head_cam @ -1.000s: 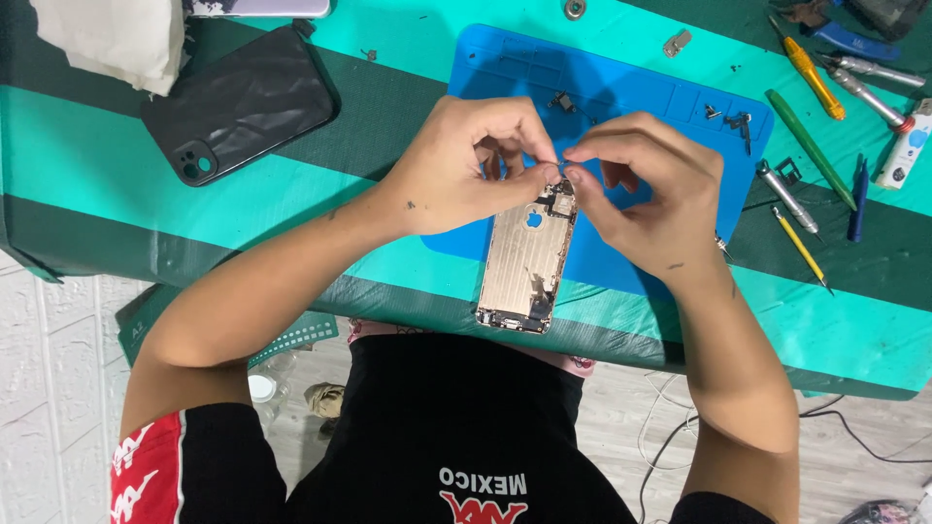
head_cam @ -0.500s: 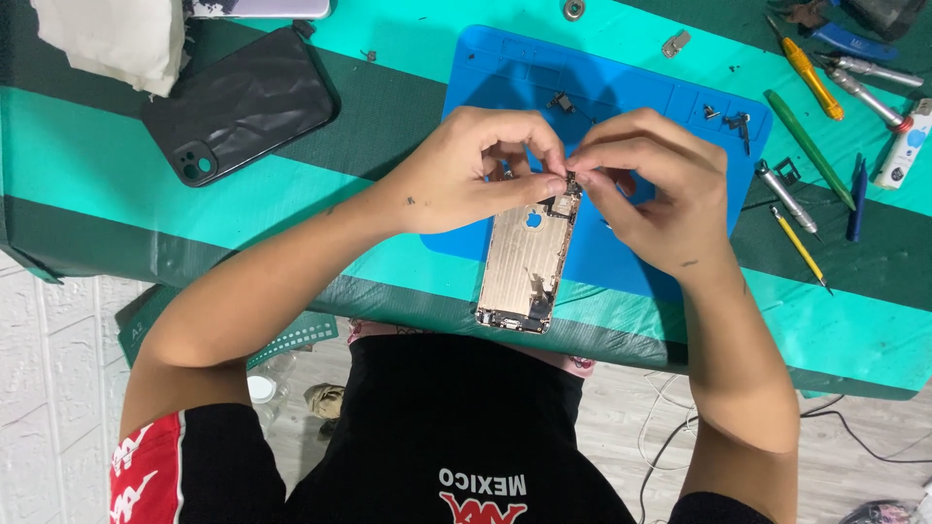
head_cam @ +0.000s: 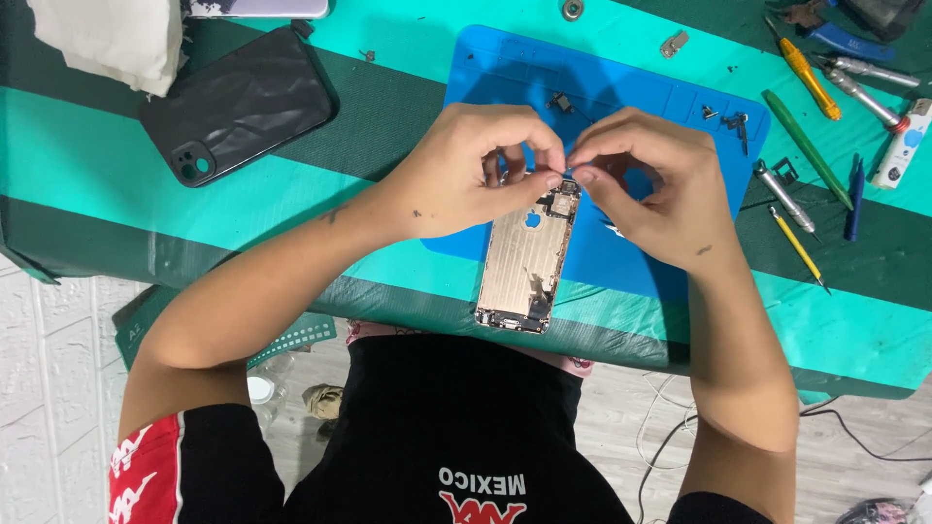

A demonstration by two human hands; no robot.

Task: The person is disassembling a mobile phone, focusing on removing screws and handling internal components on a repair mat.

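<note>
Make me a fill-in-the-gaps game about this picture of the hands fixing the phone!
1. Both hands, left hand and right hand, pinch at the top end of the opened phone shell, which lies on a mat coloured ____.
2. The black phone case lies to the person's ____ of that mat.
3. The screwdriver near the table's far right corner has a handle coloured ____.

Missing words: blue; left; yellow

Well left of the fingers lies a black case (head_cam: 238, 104), a white cloth (head_cam: 112, 39) beyond it. Well right of them: yellow screwdriver (head_cam: 805, 68), green tool (head_cam: 806, 135), blue pen (head_cam: 854, 199), yellow pencil (head_cam: 797, 245).
</note>
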